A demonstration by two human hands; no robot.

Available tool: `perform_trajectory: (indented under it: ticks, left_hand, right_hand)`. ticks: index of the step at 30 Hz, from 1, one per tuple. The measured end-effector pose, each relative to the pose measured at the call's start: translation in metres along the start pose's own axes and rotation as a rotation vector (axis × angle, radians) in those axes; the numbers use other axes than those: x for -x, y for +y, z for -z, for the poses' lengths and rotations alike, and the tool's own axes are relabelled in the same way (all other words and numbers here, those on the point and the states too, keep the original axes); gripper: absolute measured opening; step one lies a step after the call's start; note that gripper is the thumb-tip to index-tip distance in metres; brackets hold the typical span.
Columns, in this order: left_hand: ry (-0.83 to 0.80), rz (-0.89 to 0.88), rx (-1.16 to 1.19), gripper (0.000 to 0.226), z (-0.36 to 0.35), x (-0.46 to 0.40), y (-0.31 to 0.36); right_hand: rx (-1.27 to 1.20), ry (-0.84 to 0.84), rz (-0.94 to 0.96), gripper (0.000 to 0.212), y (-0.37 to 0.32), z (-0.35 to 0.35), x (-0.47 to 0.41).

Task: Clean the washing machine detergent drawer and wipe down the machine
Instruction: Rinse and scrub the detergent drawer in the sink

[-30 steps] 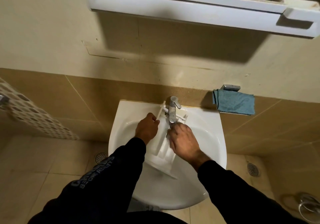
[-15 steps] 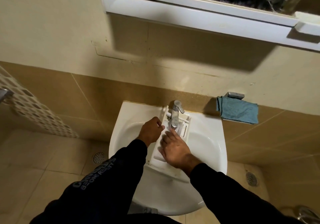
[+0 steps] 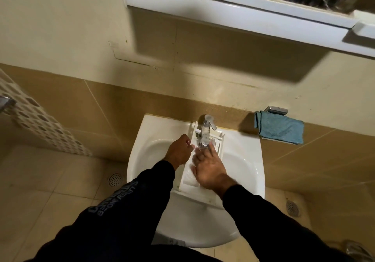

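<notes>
Drawer [image 3: 203, 193]: lies in the sink [image 3: 243, 160] before me, under the tap [image 3: 206, 132].
Cloth [image 3: 280, 129]: hangs right of the sink.

The white wall-mounted sink [image 3: 247, 160] in front of me carries the work. The white detergent drawer [image 3: 190, 177] lies lengthwise in its basin, far end under the chrome faucet [image 3: 206, 131] at the back rim, near end toward me, over the front of the basin. A blue cloth [image 3: 281, 130] hangs on the tiled wall just right of the sink. Below, the tiled floor [image 3: 40, 190] shows two round drains.
</notes>
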State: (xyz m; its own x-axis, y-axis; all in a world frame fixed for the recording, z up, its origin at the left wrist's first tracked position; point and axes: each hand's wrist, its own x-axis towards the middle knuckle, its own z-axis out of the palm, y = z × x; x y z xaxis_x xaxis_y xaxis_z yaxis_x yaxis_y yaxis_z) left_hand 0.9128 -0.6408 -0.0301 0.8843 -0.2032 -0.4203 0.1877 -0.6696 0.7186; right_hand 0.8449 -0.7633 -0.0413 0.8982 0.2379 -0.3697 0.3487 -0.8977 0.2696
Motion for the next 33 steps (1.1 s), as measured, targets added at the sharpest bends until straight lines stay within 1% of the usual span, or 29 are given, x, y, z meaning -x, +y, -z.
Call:
perform_trajectory:
  ticks: [3,7,11,13,15,16,18,19,21,22,24,25,26,27,29,30,31,32,33]
  left_hand:
    - [0.014,-0.001,0.012,0.017,-0.001,-0.002,-0.001]
    - [0.035,0.001,-0.021,0.016,0.000,-0.003,-0.003]
    - [0.033,0.013,-0.039,0.020,0.000,-0.006,-0.005]
    - [0.034,0.015,-0.051,0.021,0.000,-0.007,-0.007]
    - [0.045,0.020,-0.067,0.023,0.002,-0.007,-0.008]
    - [0.050,0.026,-0.062,0.024,0.003,-0.007,-0.008]
    - [0.050,0.028,-0.039,0.023,0.005,-0.007,-0.010]
    - [0.051,0.021,-0.031,0.022,0.005,-0.007,-0.010]
    - [0.050,0.020,-0.004,0.020,0.004,-0.007,-0.013]
    - [0.052,0.020,0.010,0.020,0.004,-0.006,-0.014]
    - [0.061,0.013,0.035,0.018,0.002,-0.006,-0.016]
    - [0.068,0.014,0.059,0.017,0.002,-0.006,-0.019]
    - [0.078,0.013,0.084,0.017,0.002,-0.007,-0.021]
    - [0.089,0.007,0.100,0.018,0.002,-0.007,-0.023]
    - [0.092,-0.010,0.086,0.025,0.004,-0.004,-0.027]
    - [0.081,-0.013,0.072,0.028,0.005,-0.002,-0.029]
    - [0.057,-0.015,0.062,0.031,0.005,0.000,-0.031]
    - [0.016,-0.006,0.059,0.032,0.007,0.002,-0.034]
    - [-0.040,0.016,0.060,0.032,0.008,0.004,-0.037]
  right_hand:
    - [0.093,-0.070,-0.006,0.061,-0.015,-0.002,0.003]
    - [0.065,-0.068,0.062,0.057,-0.030,-0.006,0.015]
    - [-0.226,0.017,0.130,0.039,-0.038,-0.008,0.018]
    - [-0.388,0.012,0.133,0.033,-0.042,-0.003,0.016]
    - [-0.506,0.024,0.141,0.033,-0.045,-0.004,0.017]
    - [-0.537,0.055,0.162,0.035,-0.046,-0.007,0.019]
    - [-0.548,0.107,0.211,0.040,-0.043,-0.014,0.026]
    - [-0.525,0.134,0.225,0.040,-0.039,-0.017,0.029]
    - [-0.414,0.207,0.229,0.031,-0.030,-0.028,0.034]
    - [-0.371,0.277,0.215,0.025,-0.027,-0.034,0.038]
    - [-0.403,0.474,0.123,0.017,-0.023,-0.046,0.046]
    - [-0.466,0.582,0.015,0.017,-0.023,-0.049,0.050]
    - [-0.546,0.647,-0.141,0.020,-0.024,-0.051,0.053]
    - [-0.641,0.664,-0.327,0.027,-0.025,-0.048,0.057]
    - [-0.859,0.594,-0.689,0.044,-0.023,-0.042,0.058]
    - [-0.973,0.514,-0.829,0.054,-0.019,-0.038,0.056]
    - [-1.104,0.418,-0.919,0.062,-0.013,-0.034,0.054]
    - [-1.263,0.312,-0.958,0.068,-0.007,-0.029,0.050]
    - [-1.444,0.205,-0.958,0.069,-0.002,-0.026,0.046]
